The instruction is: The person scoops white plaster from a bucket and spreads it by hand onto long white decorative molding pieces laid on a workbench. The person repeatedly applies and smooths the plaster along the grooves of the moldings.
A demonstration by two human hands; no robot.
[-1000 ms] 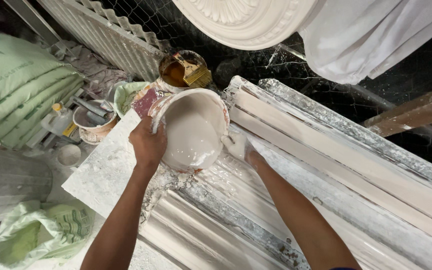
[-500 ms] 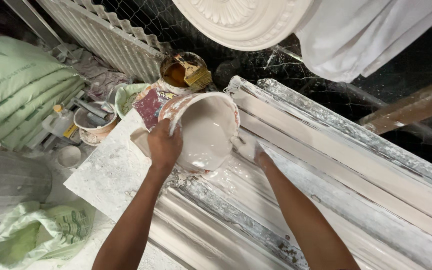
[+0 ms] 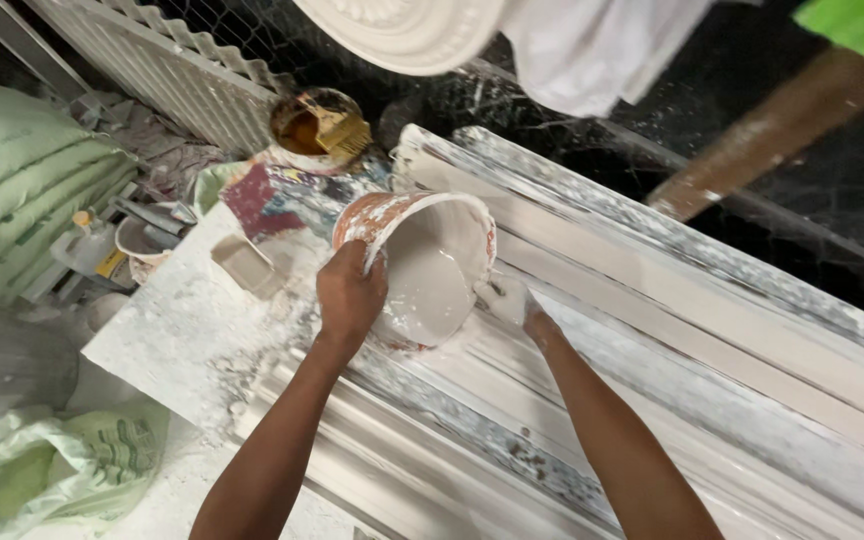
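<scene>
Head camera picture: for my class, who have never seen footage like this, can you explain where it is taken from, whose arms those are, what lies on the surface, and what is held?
The camera sits on a person's head and looks down, so the two bare arms are the wearer's own. The left hand grips the rim of a tilted bucket with wet white plaster inside. The right hand, coated in white, rests beside the bucket on long white moulding strips. To the left lies a dusty white board with a small block on it. Behind stands a pot with a brush. Green sacks are stacked at far left.
</scene>
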